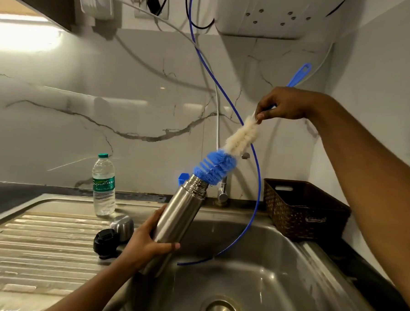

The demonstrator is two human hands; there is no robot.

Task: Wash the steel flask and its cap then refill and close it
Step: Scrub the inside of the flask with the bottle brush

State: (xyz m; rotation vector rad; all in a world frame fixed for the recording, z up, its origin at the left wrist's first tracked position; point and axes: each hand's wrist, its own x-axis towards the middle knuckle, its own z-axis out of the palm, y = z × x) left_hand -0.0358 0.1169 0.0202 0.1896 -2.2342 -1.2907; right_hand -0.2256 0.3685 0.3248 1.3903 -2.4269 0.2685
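From the head view, the left hand (pixel 147 245) is gripping the steel flask (pixel 179 213) low on its body and tilting it over the sink (pixel 276 266), likely so drips fall in. The right hand (pixel 282 104) is pinching the bottle brush (pixel 215 165) by its handle, with the blue bristles at the flask's open mouth. The steel cap (pixel 122 223) is lying on the drainboard.

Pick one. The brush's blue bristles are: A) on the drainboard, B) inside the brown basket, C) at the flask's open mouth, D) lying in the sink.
C: the brush, in the right hand, puts blue bristles at the mouth of the flask in the left hand.
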